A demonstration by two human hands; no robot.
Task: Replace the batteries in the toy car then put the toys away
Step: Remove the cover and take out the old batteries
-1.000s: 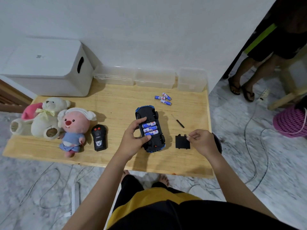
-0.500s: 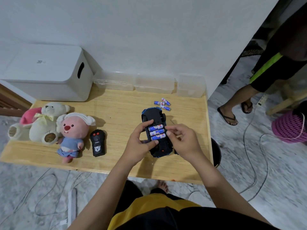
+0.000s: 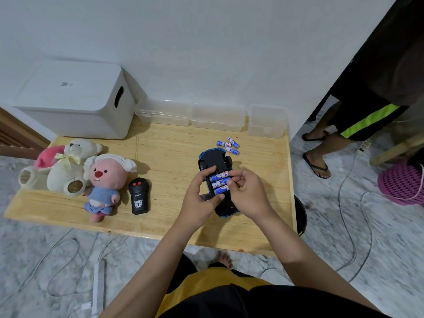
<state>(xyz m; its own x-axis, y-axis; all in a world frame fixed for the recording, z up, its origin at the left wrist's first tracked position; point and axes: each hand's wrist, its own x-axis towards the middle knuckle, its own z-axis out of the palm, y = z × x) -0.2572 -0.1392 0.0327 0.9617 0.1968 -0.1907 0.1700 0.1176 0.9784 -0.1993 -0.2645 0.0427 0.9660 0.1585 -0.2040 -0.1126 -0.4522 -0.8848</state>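
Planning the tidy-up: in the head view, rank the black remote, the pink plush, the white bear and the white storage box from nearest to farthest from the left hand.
1. Black remote, just left of the left hand.
2. Pink plush, lying beside the remote.
3. White bear, at the table's left end.
4. White storage box, back-left against the wall; close to the bear's distance.

Toy car (image 3: 214, 160) upside down on wooden table (image 3: 174, 157), three blue batteries (image 3: 219, 183) sitting in open bay. Left hand (image 3: 198, 200) grips car's side, right hand (image 3: 249, 193) fingertips on batteries. Three loose batteries (image 3: 229, 145) just behind car. Remote (image 3: 138, 195) beside pink plush (image 3: 104, 182), white bear (image 3: 68, 166) further left.
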